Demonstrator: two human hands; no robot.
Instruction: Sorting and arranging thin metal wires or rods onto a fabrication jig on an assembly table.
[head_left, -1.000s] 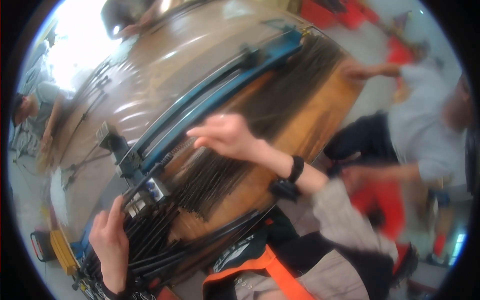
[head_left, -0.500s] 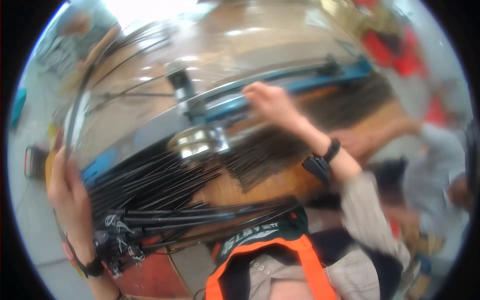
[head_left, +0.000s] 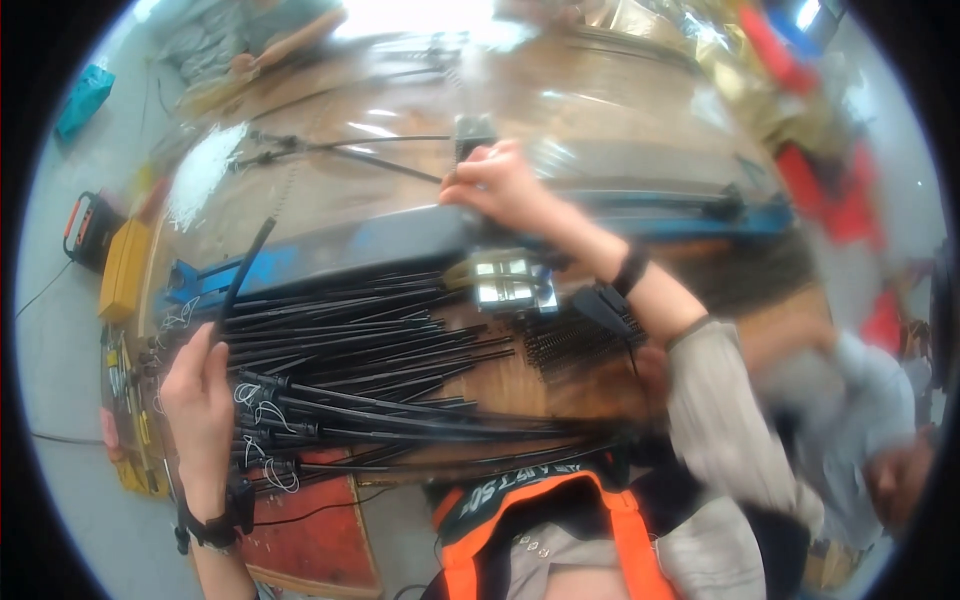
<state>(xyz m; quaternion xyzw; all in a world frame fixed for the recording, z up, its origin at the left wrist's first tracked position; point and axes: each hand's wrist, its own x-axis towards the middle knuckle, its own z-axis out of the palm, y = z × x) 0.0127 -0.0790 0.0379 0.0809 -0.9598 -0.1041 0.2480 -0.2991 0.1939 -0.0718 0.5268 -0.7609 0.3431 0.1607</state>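
My left hand (head_left: 200,405) grips a black tube (head_left: 243,265) that rises up and to the right from my fingers. It sits at the left end of a bundle of black rods and cables (head_left: 370,360) with white tags, spread over a wooden workbench (head_left: 520,385). My right hand (head_left: 500,185) reaches far across the bench, fingers closed on a small dark block (head_left: 474,133) at the end of a thin black rod (head_left: 370,160). A blue rail (head_left: 250,270) with a metal fitting (head_left: 510,282) lies below that hand. The view is blurred.
A yellow case (head_left: 123,268) and an orange-black tool (head_left: 88,225) stand at the left. A red board (head_left: 315,535) lies under the bench's near edge. Another person sits at the far left (head_left: 280,35); one in grey crouches at the right (head_left: 860,420).
The view has swung. My right hand has moved from the blue rail farther up onto the dark block. My left hand has lifted the black tube off the bundle's end.
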